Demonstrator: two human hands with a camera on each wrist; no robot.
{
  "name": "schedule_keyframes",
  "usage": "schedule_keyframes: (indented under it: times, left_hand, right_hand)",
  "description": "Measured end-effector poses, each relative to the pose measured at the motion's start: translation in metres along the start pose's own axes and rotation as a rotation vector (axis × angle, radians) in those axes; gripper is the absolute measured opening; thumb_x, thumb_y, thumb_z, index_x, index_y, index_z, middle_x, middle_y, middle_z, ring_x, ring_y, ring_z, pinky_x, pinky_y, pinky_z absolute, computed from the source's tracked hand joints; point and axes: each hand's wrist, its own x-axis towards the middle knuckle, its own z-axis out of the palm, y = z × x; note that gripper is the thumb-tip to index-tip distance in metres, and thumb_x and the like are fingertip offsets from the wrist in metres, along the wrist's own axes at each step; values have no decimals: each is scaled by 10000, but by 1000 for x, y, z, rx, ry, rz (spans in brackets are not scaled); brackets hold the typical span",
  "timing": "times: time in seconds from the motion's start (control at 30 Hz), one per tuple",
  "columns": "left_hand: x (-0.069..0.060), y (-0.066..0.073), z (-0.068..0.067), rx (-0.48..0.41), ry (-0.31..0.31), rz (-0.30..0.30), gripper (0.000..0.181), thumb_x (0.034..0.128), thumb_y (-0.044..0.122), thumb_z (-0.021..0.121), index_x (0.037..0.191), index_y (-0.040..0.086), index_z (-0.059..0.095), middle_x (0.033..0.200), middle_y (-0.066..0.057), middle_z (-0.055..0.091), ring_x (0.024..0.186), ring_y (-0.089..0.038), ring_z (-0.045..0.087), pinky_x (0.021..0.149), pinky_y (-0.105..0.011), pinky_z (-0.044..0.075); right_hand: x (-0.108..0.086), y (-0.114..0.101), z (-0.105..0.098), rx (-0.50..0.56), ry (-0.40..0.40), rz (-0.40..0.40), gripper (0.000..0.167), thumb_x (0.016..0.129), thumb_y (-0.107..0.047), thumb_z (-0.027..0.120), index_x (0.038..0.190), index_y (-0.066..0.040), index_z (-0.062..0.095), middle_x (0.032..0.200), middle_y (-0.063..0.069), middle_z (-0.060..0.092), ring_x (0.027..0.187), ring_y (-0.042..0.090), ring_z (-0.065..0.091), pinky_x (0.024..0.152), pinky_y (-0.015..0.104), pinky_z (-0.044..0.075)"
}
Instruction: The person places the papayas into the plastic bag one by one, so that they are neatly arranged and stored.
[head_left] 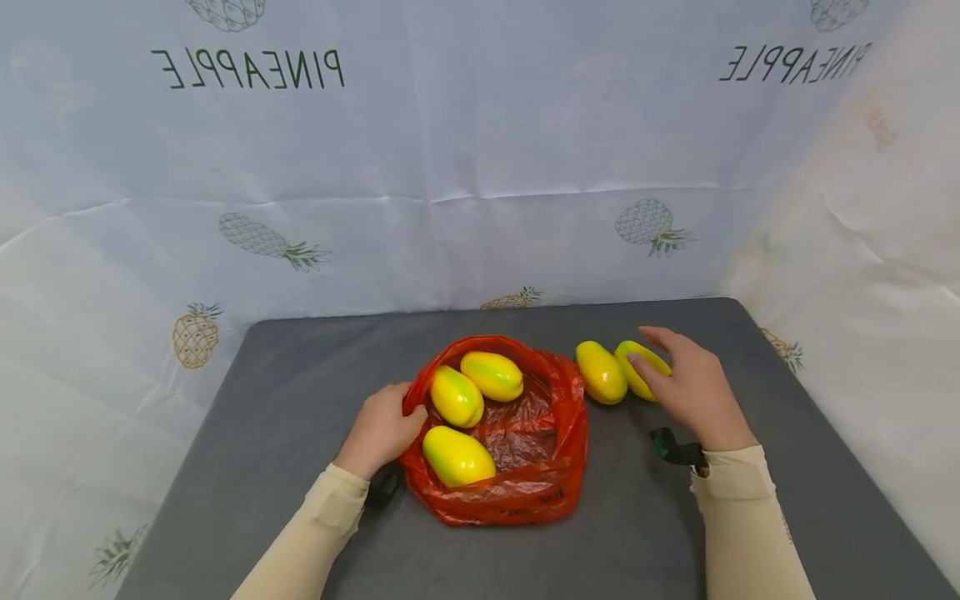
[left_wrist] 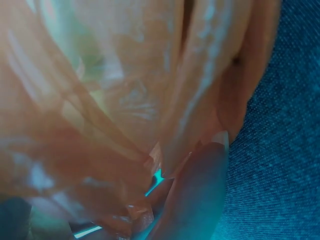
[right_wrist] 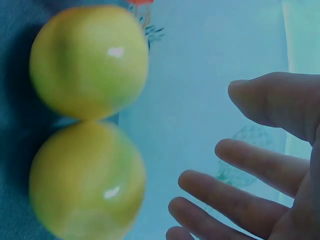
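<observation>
A red plastic bag lies with its mouth spread wide, holding several yellow-green mangoes. My left hand grips the bag's left rim, thumb inside; the left wrist view shows crumpled bag film close up beside a fingertip. Right of the bag, two more mangoes lie side by side. Above the outer mango is my right hand, its fingers spread. In the right wrist view that hand stands apart from both mangoes, nothing between thumb and fingers.
A dark grey table carries everything. Behind it and at both sides hangs a pale cloth printed with pineapples and mirrored lettering. A dark strap hangs at the right wrist.
</observation>
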Motion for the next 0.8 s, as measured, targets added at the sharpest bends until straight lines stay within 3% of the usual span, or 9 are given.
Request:
schedule_keyframes:
  times: [0.3, 0.8]
  left_hand:
    - [1, -1, 0, 8, -5, -1, 229, 1001, 208, 640, 1141, 54, 736, 978, -108, 677, 790, -237, 600, 714, -353, 558]
    - [0, -2, 2, 4, 1, -10, 180, 995, 208, 645, 1062, 62, 726, 940, -110, 639, 756, -238, 579, 666, -333, 523]
  right_hand:
    - [8, 27, 6, -28, -33, 65, 740, 1085, -544, 562, 1625, -51, 445, 1597, 321, 499, 1428, 546, 498, 1125, 750, 422]
    - [13, 43, 20, -21, -105, 163, 881, 1050, -666, 535, 1637, -21, 404, 1543, 351, 530, 1344, 529, 566, 1058, 697, 509]
